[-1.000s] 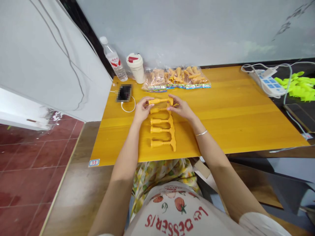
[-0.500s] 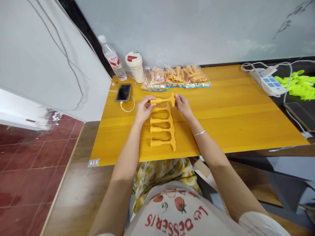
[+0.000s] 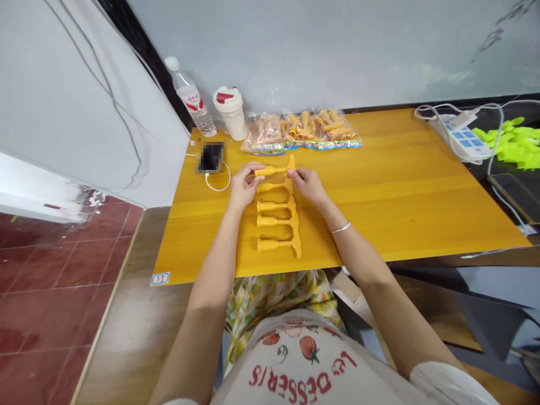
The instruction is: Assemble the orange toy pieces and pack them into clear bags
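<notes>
My left hand (image 3: 244,187) pinches the wide handle end of a yellow plastic toy hammer (image 3: 276,170), a ribbed T-shaped piece. At its other end, my right hand (image 3: 309,183) closes thumb and fingers on the lower part of the crosspiece. Below it, several matching toy hammers (image 3: 274,221) lie in a column on the table, handles to the left and heads to the right. The uppermost lying one (image 3: 273,185) is just under the held one, its head close to my right fingers.
Clear plastic bags (image 3: 304,132) of similar yellow pieces lie at the table's (image 3: 400,191) back. To their left stand a white cup (image 3: 232,115) and a water bottle (image 3: 192,101). A phone (image 3: 211,156) with a cable lies nearby. A power strip (image 3: 466,140) and bright green pieces (image 3: 512,146) are at right.
The held toy hammer has moved slightly left. My right hand has shifted left and a little down, its fingers now on the lower part of the head.
</notes>
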The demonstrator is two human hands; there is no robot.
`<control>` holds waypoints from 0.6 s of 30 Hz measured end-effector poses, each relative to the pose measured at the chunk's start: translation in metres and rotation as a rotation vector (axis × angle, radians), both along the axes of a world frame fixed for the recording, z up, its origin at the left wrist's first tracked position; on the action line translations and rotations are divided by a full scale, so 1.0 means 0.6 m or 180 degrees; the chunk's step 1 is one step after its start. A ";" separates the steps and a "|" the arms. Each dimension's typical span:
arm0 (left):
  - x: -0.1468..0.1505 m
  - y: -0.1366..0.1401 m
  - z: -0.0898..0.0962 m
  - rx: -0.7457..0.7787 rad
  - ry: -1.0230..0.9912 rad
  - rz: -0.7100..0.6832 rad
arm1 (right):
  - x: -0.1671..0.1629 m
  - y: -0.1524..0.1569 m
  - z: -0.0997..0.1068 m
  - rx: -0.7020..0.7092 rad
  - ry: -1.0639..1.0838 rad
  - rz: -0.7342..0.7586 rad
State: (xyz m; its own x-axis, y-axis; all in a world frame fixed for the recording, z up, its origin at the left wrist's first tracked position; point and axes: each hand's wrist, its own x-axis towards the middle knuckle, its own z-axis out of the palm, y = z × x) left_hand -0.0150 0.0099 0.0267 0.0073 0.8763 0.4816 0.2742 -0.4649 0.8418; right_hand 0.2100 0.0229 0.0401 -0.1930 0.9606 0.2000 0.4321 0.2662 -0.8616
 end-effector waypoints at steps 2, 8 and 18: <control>0.000 0.001 -0.001 0.0005 0.0045 -0.0014 | -0.004 -0.001 0.001 -0.0302 0.0229 0.0005; 0.007 0.015 -0.013 -0.0112 0.0010 0.0264 | -0.009 0.007 -0.003 -0.0405 0.0829 -0.0321; 0.004 0.028 -0.033 -0.0395 -0.0326 0.0188 | 0.008 0.016 -0.013 0.0831 -0.0024 0.0138</control>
